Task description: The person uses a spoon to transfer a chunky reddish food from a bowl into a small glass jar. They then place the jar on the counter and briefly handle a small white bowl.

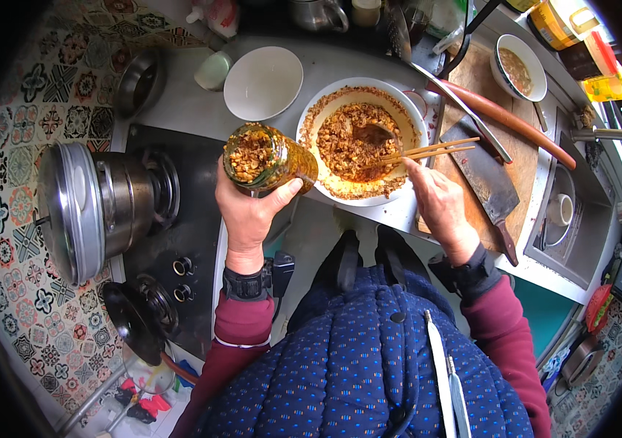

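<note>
My left hand grips a glass jar filled with a chunky red-brown chili mixture, its mouth tilted up toward the left. Right of the jar stands a large white bowl holding more of the oily mixture, with crumbs stuck around its inner wall. In my right hand is a pair of wooden chopsticks, held over the bowl's right rim with their tips in the mixture. What looks like a spoon lies partly sunk in the mixture. An empty white bowl is behind the jar.
At right, a cleaver and a long wooden-handled tool lie on a wooden cutting board, near a bowl of soupy food and a sink. Leftward, a steel pot and a dark wok sit on the cooktop.
</note>
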A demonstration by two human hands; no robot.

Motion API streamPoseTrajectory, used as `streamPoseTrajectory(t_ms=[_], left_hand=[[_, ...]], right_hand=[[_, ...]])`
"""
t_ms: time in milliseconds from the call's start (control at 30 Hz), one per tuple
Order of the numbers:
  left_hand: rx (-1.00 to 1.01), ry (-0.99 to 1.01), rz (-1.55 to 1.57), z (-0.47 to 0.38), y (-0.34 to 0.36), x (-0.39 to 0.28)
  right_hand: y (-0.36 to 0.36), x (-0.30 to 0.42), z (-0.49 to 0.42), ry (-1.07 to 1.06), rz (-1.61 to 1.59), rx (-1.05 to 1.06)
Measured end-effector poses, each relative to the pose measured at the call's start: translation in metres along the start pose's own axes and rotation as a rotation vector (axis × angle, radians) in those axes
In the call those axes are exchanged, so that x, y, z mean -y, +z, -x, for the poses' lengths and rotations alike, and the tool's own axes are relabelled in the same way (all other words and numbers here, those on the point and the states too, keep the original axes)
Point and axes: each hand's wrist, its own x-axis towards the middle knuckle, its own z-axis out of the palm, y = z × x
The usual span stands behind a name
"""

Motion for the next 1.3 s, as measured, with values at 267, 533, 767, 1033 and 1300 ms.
streamPoseTrajectory(t_ms=[267, 533, 767, 1033, 1300], left_hand=[[0.055, -0.016, 0.08, -0.008, 0.004, -0.01], [0.174, 0.017, 0.114, -0.02, 0.02, -0.036], [0.268, 0.039, 0.242, -0.026, 0.045, -0.071], [0.301, 0.014, 0.266, -0.03, 0.052, -0.087], [0.305, 0.05, 0.326, -0.028, 0.05, -0.088]], right_hand=[[0.003, -0.004, 0.0, 0.227, -0.018, -0.055], [-0.047, 0.018, -0.016, 0.309, -0.37, -0.055], [-0.022, 0.046, -0.054, 0.776, -1.933, 0.23], [-0.016, 0.051, -0.063, 0.538, -2.354, 0.394], [-0.044, 0.052, -0.07, 0.429, -1.759, 0.001]])
